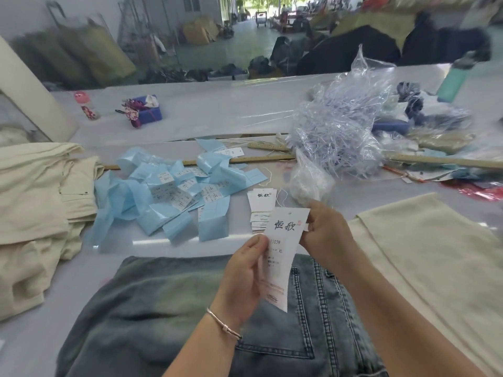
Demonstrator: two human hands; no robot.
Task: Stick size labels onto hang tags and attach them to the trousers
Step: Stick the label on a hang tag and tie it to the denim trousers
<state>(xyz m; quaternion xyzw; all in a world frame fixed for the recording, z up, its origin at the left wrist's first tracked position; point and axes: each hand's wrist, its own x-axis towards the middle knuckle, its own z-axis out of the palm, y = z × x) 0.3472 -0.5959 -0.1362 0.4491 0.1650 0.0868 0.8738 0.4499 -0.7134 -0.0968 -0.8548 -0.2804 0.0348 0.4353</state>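
Observation:
A long white hang tag [281, 248] with black characters and a printed size label is held upright over a pair of blue denim trousers [168, 308]. My left hand [245, 276] pinches its left edge. My right hand [326, 235] grips its upper right edge. Just beyond it a small stack of white hang tags [260, 205] lies on the table. To the left lies a heap of blue backing strips with white size labels [177, 191].
Cream trousers [35, 208] are piled at the left and cream fabric [435, 254] lies at the right. A crumpled clear plastic bag of fasteners [334, 126], wooden rulers [269, 159], a small bottle [88, 106] and a purple pouch [145, 110] sit further back.

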